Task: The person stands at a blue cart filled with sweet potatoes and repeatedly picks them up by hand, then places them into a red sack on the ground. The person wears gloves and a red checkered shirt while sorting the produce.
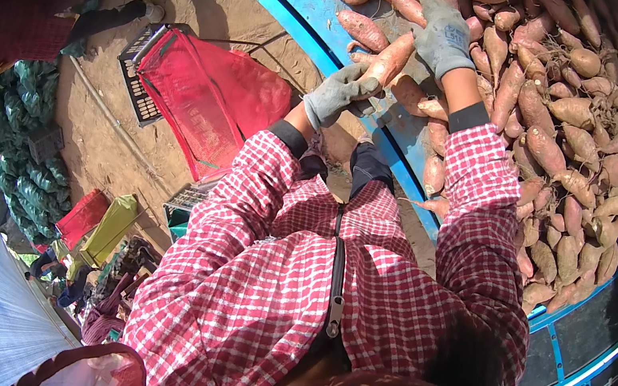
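Observation:
My left hand [337, 96], in a grey work glove, grips a large sweet potato [391, 57] over the edge of a blue metal truck bed [314, 9]. To its right, my gloved right hand [444, 37] rests back-up over the heap of sweet potatoes [564, 112]. Its fingers reach past the end of another sweet potato [405, 6]; the palm is hidden, so I cannot tell whether it grips anything. Several loose sweet potatoes lie around both hands, one of them [362, 30] just left of the held one.
On the dirt ground to the left, a red mesh sack [212, 93] hangs on a frame beside a black plastic crate [148, 77]. A person [26, 24] stands at the upper left near filled green mesh sacks [37, 150]. A grey crate [187, 196] stands by my left elbow.

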{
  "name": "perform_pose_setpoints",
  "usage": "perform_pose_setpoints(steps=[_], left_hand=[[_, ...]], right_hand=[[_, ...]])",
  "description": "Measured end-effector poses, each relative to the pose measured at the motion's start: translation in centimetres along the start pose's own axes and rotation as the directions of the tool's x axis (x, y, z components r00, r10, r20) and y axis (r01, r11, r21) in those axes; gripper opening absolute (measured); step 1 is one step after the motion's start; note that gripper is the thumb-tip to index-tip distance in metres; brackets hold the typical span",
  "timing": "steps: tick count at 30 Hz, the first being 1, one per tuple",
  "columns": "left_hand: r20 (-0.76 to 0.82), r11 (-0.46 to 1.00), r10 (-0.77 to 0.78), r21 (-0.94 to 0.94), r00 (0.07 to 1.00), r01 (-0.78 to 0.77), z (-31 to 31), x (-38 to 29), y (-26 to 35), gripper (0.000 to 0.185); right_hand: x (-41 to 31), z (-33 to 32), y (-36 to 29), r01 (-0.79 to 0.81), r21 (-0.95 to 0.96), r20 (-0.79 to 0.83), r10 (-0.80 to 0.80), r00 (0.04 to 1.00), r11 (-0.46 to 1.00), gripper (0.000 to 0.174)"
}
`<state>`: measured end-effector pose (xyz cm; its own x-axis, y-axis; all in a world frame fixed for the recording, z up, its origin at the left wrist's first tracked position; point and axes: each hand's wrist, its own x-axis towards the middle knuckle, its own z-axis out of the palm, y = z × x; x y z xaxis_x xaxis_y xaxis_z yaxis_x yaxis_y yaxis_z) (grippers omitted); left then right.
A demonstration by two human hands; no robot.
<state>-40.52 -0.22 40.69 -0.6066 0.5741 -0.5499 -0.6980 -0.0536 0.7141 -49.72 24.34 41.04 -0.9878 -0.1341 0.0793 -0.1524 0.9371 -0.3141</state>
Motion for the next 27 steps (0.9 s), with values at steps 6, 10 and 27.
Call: perform_pose_setpoints(steps=[6, 10, 27], left_hand=[[0.025, 0.910, 0.181, -0.384, 0.983, -0.158, -0.7, -5.2, -1.0, 0.080], [-0.148, 0.872, 0.304, -0.354, 0.941, -0.338, -2.2, -8.7, -0.8, 0.084], [-0.774, 0.778, -0.252, -0.519, 0.581, -0.354, -18.1, -22.5, -11.6, 0.042]], right_hand=[[-7.4, -2.7, -5.9, -0.477, 0.841, 0.393, 0.318, 0.863, 0.255, 0.056], [-8.8, 1.1, -15.7, -0.161, 0.838, 0.064, 0.199, 0.978, 0.521, 0.054], [8.0, 6.7, 1.5, 0.184, -0.160, 0.238, -0.143, 0.961, 0.970, 0.054]])
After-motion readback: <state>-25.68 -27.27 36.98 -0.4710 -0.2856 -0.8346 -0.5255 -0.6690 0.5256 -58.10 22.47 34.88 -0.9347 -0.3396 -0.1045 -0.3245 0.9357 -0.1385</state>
